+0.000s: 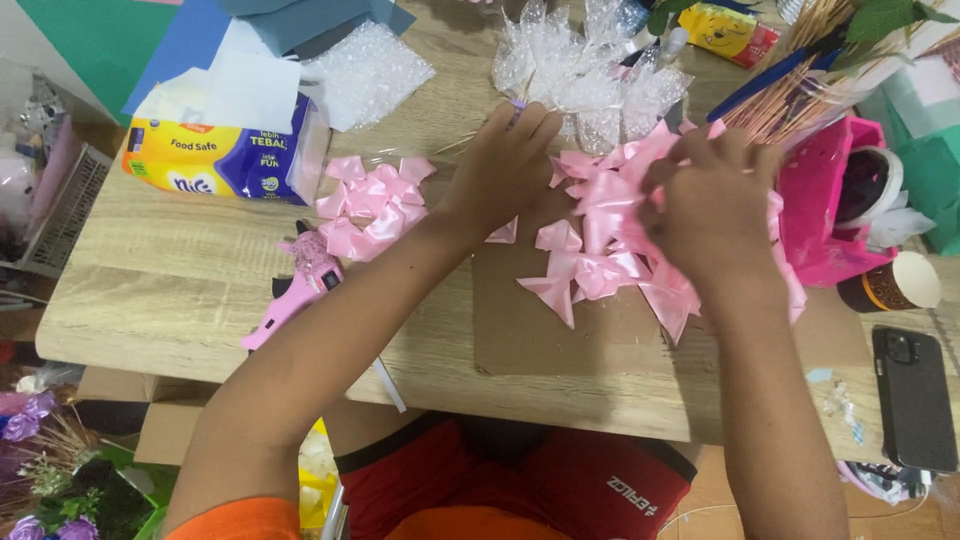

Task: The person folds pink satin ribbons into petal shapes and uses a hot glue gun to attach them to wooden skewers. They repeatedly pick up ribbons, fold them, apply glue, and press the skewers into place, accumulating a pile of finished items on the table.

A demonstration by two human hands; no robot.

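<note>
- A tissue pack [225,150] in yellow and blue is lying at the far left of the wooden table [150,290], with a pink glue gun [298,290] resting nearer the table's front edge, nozzle end pointing away from the person.
- A small heap of loose pink bows [372,205] is sitting just beyond the glue gun, well apart from either hand.
- The left hand [505,165] is reaching forward, fingers curled and nearly closed – it seems to be pinching a thin stick at the fingertips, though the grip itself is hidden from this side.
- The pink ribbon cluster [605,235] is lying over a sheet of brown cardboard [560,330] between the two hands, touching both; its long axis is running left to right across the table, the ribbon tails pointing down toward the person.
- The right hand [715,195] is closing on the cluster's right end, fingers bent over the loops (what the fingertips are pinching I cannot tell).
- Judging the work: keeping the left pinch steady while the right is seating each bow would be holding the loops even – pressing gently, since satin creases.
- A pink basket [825,200] and a black phone [915,395] are lying at the right.
</note>
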